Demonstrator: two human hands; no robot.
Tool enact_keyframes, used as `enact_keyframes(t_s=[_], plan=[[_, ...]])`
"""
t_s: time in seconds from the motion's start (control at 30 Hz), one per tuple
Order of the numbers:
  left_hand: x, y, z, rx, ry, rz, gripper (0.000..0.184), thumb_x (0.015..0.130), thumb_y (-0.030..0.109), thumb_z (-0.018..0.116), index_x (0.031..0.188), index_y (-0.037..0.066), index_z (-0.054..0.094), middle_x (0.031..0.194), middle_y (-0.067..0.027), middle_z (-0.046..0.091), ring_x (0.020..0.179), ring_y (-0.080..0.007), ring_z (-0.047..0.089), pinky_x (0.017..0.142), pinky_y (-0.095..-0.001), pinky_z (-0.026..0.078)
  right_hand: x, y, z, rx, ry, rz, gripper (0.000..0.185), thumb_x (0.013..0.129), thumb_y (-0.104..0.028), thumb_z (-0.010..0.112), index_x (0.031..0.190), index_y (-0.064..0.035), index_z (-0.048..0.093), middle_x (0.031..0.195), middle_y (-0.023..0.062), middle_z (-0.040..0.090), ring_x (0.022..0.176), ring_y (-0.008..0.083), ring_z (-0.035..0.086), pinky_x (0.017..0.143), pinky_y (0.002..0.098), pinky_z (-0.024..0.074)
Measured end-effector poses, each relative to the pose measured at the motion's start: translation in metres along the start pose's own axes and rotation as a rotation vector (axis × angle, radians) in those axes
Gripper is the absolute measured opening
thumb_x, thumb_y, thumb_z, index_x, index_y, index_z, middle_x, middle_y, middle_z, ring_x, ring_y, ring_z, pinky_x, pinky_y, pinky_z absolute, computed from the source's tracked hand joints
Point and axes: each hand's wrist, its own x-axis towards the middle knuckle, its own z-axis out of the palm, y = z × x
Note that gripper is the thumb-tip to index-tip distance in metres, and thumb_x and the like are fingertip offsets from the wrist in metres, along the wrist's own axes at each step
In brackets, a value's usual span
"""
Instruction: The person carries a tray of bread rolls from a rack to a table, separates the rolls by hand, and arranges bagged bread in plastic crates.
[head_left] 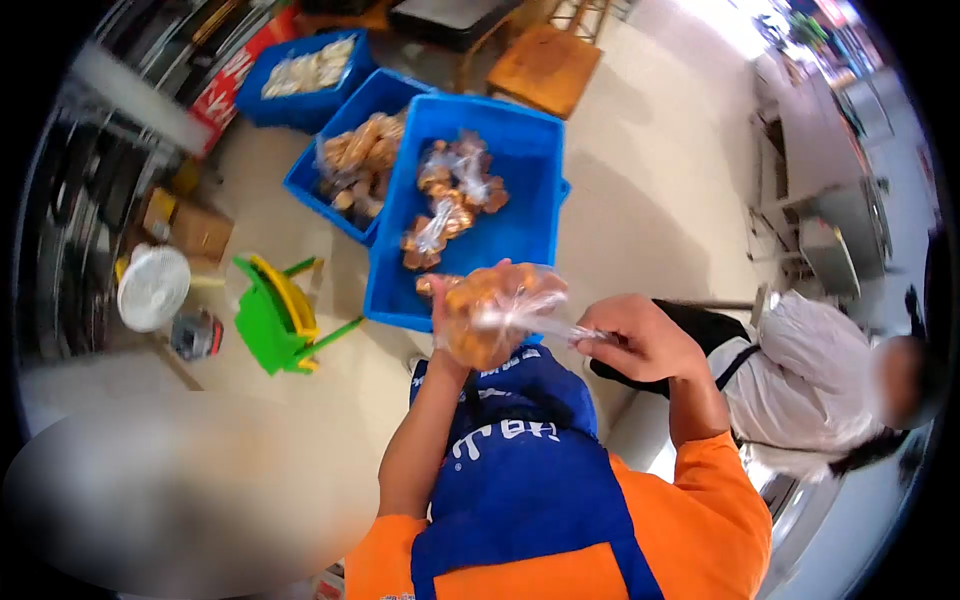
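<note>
A see-through plastic bag [490, 305] full of orange-brown pieces, seemingly baked goods, is held up in front of my apron. My left hand [443, 335] cups it from the left and below, fingers curled round its side and partly hidden behind it. Pinched in the closed fingers of my right hand [645, 338] is the bag's gathered neck [565, 328], pulled out to the right. Just beyond my hands stands a blue plastic crate [540, 215], with several similar tied bags [455, 190] lying in it.
Farther left are a second blue crate [300, 185] of bagged goods and a third [262, 108] with pale bags. A green-and-yellow chair [265, 325], a white fan [153, 287] and a wooden stool [545, 68] stand around. Close at right is another person [815, 375] in white.
</note>
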Motion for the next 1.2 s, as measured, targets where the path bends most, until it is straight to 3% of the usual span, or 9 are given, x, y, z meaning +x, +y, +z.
enact_keyframes(t_s=[0.03,0.2,0.47,0.67,0.77,0.83,0.9,1.03,1.2], plan=[[0.005,0.0,0.014,-0.456,0.015,-0.137,0.101,0.089,0.085,0.048,0.159,0.011,0.039,0.161,-0.0231,0.04,0.146,-0.0476,0.04,0.119,-0.0634,0.035,-0.012,-0.004,0.005,0.006,0.125,0.074,0.011,0.096,-0.012,0.071,0.097,-0.0009,0.071,0.076,0.0084,0.064,0.066,0.0163,0.061,0.06,0.035,0.0461],[0.022,-0.007,0.057,-0.346,-0.142,-0.119,0.095,0.094,0.074,0.05,0.161,0.008,0.033,0.164,-0.0194,0.036,0.15,-0.0412,0.038,0.122,-0.0607,0.031,-0.049,0.014,0.029,0.614,0.686,0.417,0.012,0.099,-0.013,0.071,0.106,-0.0033,0.07,0.073,-0.0009,0.06,0.063,0.0091,0.052,0.055,0.027,0.0425],[0.015,0.002,0.06,-0.136,0.095,0.059,0.083,0.095,0.065,0.048,0.154,0.007,0.044,0.155,-0.0171,0.047,0.14,-0.0391,0.049,0.117,-0.0569,0.04,-0.066,0.022,0.06,1.082,1.058,0.06,0.035,0.094,0.002,0.069,0.128,-0.0019,0.062,0.105,0.0048,0.063,0.09,0.0145,0.061,0.074,0.028,0.05],[0.003,0.006,0.044,-0.195,0.067,0.111,0.077,0.097,0.064,0.047,0.152,0.01,0.046,0.155,-0.015,0.048,0.139,-0.0355,0.05,0.118,-0.0535,0.04,-0.067,0.034,0.068,1.283,1.049,0.114,0.041,0.094,0.002,0.066,0.135,-0.0017,0.061,0.115,0.0078,0.064,0.092,0.017,0.064,0.078,0.031,0.0518],[-0.001,0.006,0.043,-0.203,0.018,0.142,0.078,0.097,0.064,0.047,0.154,0.011,0.045,0.156,-0.0147,0.047,0.139,-0.035,0.049,0.119,-0.0528,0.039,-0.062,0.054,0.088,1.146,0.78,0.279,0.057,0.094,-0.002,0.071,0.147,-0.0031,0.051,0.115,0.0088,0.063,0.089,0.0167,0.063,0.076,0.0313,0.0527],[-0.01,0.006,0.036,-0.402,-0.115,0.083,0.077,0.097,0.061,0.044,0.155,0.011,0.044,0.154,-0.0147,0.05,0.14,-0.0352,0.05,0.118,-0.0548,0.039,-0.051,0.037,0.101,1.126,0.7,0.209,0.071,0.093,-0.007,0.075,0.155,-0.0051,0.04,0.115,0.0093,0.063,0.086,0.0157,0.063,0.073,0.0307,0.0528],[-0.023,0.001,0.023,-0.247,0.116,0.069,0.075,0.098,0.055,0.047,0.157,0.01,0.042,0.155,-0.0157,0.049,0.141,-0.0337,0.049,0.118,-0.0515,0.04,-0.042,0.029,0.115,1.111,0.611,0.167,0.099,0.091,-0.013,0.081,0.166,-0.0102,0.018,0.113,0.0098,0.063,0.084,0.0144,0.062,0.069,0.0295,0.0529],[-0.062,-0.02,-0.005,-0.228,0.142,-0.119,0.075,0.1,0.047,0.047,0.162,0.007,0.034,0.159,-0.0167,0.045,0.143,-0.0335,0.048,0.12,-0.05,0.038,-0.056,0.06,0.152,0.989,0.636,0.323,0.031,0.107,-0.023,0.062,0.129,-0.0016,0.061,0.096,0.0091,0.065,0.084,0.0159,0.063,0.071,0.0313,0.0539],[-0.104,-0.036,-0.048,0.032,0.374,-0.201,0.066,0.105,0.042,0.047,0.158,0.004,0.039,0.158,-0.02,0.046,0.141,-0.0362,0.05,0.119,-0.054,0.038,-0.049,0.075,0.159,0.844,0.486,0.253,0.024,0.11,-0.023,0.054,0.104,-0.0026,0.063,0.092,0.0099,0.066,0.085,0.0192,0.065,0.076,0.0347,0.0543]])
